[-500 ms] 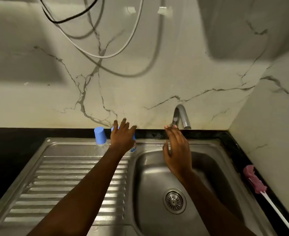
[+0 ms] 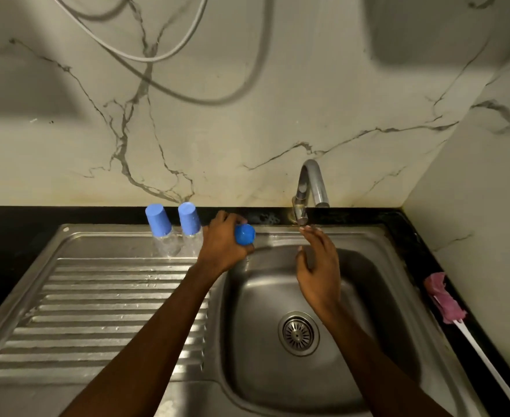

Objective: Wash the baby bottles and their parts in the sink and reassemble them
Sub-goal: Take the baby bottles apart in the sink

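Blue-capped bottle [image 2: 244,234] sits in the left hand [image 2: 222,248], fingers wrapped round it and cap facing the camera, right at the far left rim of the sink basin [image 2: 253,341]. Right hand [image 2: 318,267] hovers over the basin just below the tap [image 2: 307,182], fingers loose and spread, holding nothing. On the far edge of the draining board [image 2: 97,311] stand the left bottle [image 2: 158,225] and the right bottle [image 2: 190,223], the latter just beside the left hand. Pink brush [image 2: 443,299] lies on the black counter [image 2: 410,233] at the right.
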